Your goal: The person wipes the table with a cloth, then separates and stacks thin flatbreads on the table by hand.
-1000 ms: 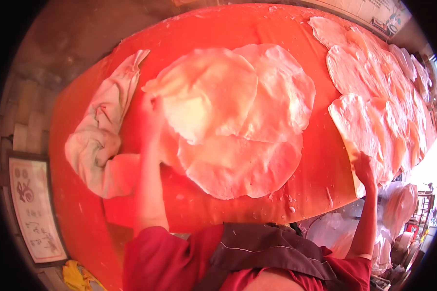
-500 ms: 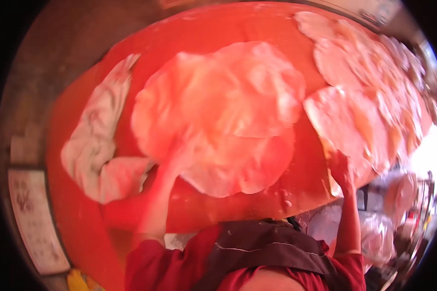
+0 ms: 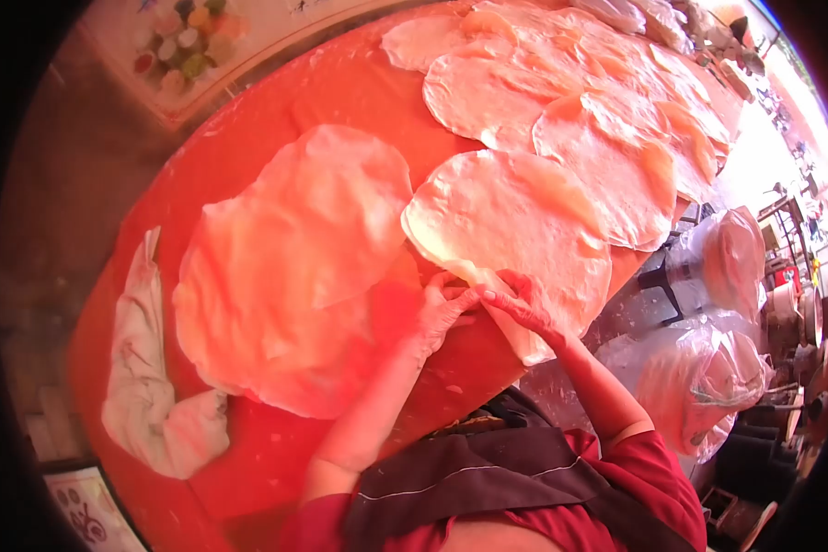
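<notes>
My left hand (image 3: pixel 443 311) and my right hand (image 3: pixel 527 304) meet at the near left edge of a round, thin dough sheet (image 3: pixel 506 207) on the right pile. The fingers of both are pinched together at that edge, their tips nearly touching. Below my right hand the sheet's edge looks folded or rolled into a narrow strip. Left of my hands, another pile of thin round sheets (image 3: pixel 294 258) lies spread out with soft wrinkles. My left forearm passes close to its near right edge.
A red-orange table (image 3: pixel 331 83) carries everything. More overlapping dough sheets (image 3: pixel 488 92) cover its far right part. A crumpled pale cloth (image 3: pixel 143 386) lies at the left. Beyond the right edge stand plastic-wrapped bundles (image 3: pixel 699 377) and a dark stool (image 3: pixel 662 285).
My view has turned to the right. My left hand has left the left sheets and joined my right hand at the edge of the right pile.
</notes>
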`<state>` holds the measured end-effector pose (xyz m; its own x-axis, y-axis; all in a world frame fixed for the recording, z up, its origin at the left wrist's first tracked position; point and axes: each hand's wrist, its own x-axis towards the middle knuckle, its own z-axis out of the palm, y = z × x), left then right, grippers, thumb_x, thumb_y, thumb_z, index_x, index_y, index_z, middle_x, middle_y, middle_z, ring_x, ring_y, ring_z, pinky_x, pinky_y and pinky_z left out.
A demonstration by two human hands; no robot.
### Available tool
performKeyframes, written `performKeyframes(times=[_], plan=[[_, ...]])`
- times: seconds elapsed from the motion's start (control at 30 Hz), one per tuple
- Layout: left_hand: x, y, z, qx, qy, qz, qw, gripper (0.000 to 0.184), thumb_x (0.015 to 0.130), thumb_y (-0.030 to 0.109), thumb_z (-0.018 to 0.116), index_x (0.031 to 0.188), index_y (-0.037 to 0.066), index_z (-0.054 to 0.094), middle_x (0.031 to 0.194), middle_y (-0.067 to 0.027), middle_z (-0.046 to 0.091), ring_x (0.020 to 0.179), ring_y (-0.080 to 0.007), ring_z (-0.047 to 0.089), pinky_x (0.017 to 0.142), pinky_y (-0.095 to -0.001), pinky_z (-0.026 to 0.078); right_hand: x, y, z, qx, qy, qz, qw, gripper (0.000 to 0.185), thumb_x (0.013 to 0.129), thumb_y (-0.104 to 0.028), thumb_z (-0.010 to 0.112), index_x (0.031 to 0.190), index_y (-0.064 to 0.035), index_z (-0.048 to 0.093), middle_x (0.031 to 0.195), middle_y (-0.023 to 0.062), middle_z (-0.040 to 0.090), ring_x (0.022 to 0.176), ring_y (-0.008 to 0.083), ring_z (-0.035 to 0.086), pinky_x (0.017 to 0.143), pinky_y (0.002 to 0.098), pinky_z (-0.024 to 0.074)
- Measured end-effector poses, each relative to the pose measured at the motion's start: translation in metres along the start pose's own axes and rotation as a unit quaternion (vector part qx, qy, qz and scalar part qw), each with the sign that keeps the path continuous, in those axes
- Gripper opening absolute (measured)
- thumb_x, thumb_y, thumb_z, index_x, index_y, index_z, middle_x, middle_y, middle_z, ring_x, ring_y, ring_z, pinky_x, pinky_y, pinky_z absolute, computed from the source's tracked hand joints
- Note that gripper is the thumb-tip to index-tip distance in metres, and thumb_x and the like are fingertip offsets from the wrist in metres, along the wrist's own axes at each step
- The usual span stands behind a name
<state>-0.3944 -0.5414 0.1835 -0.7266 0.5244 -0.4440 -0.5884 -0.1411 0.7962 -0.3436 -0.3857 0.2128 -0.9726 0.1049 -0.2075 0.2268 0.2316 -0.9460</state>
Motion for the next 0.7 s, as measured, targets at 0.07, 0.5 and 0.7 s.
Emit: performKeyframes(times=[0.07, 0.5, 0.7], plan=[[0.004, -0.006, 0.006, -0.001, 0.02, 0.083, 0.996, 0.059, 0.066, 0.016, 0.071, 0.112, 0.002, 0.037, 0.096, -0.0059, 0.051, 0.085, -0.0136, 0.051, 0.073, -0.0262, 0.044, -0.001, 0.018, -0.007, -0.006, -0.021, -0.016, 1.0, 0.036, 0.073, -0.026, 0.061, 0.097, 0.0009, 0.055, 0.082, 0.0088, 0.061, 0.079, 0.0128, 0.054, 0.069, 0.0292, 0.0439], [-0.011, -0.041, 0.008, -0.122, 0.223, 0.112, 0.961, 0.018, 0.073, 0.0, 0.057, 0.091, 0.004, 0.055, 0.084, -0.0029, 0.057, 0.075, -0.0134, 0.056, 0.066, -0.0257, 0.046, 0.114, -0.014, -0.246, -0.211, -0.272, -0.451, 0.824, 0.024, 0.082, -0.015, 0.047, 0.079, 0.0051, 0.059, 0.079, 0.012, 0.059, 0.075, 0.0248, 0.058, 0.07, 0.0355, 0.0472], [-0.007, -0.057, -0.019, -0.041, 0.177, 0.138, 0.974, 0.025, 0.071, -0.001, 0.057, 0.095, 0.003, 0.051, 0.085, -0.0026, 0.053, 0.08, -0.0116, 0.051, 0.07, -0.0243, 0.041, 0.141, -0.161, -0.391, -0.264, -0.187, -0.309, 0.894, 0.016, 0.07, -0.01, 0.055, 0.065, 0.0049, 0.057, 0.061, 0.0127, 0.055, 0.053, 0.0222, 0.055, 0.046, 0.0302, 0.0445]])
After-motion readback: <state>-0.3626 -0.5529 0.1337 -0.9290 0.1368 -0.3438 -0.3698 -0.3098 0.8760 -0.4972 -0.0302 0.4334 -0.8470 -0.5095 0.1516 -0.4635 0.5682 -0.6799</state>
